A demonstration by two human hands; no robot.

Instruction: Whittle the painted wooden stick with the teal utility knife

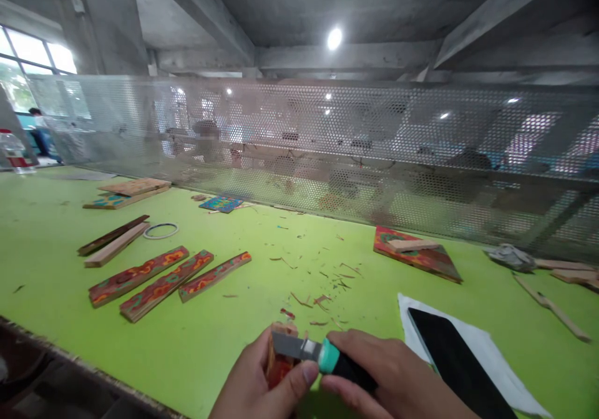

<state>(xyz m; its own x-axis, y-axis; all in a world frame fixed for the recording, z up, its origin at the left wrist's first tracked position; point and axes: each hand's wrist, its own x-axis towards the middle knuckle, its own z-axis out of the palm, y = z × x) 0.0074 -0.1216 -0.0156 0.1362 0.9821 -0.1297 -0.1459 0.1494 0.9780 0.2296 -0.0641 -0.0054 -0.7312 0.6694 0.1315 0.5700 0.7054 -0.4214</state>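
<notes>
My left hand [262, 378] is closed round a small painted piece of wood [279, 369], red on its face with a bare cut end on top. In my right hand [379, 369] is a utility knife [349, 369] with a black and teal handle. Its blade [292, 345] points left and lies across the upper end of the wood. My left thumb rests by the blade's lower edge. Thin wood shavings [322, 300] are scattered on the green table [281, 269] just beyond my hands.
Painted wooden strips [166, 282] and a ring [160, 231] lie to the left. At right are a phone [458, 363] on white paper [510, 369], a red painted board [416, 257] and a crumpled grey cloth [510, 257]. A perforated metal screen [290, 138] borders the table's far edge.
</notes>
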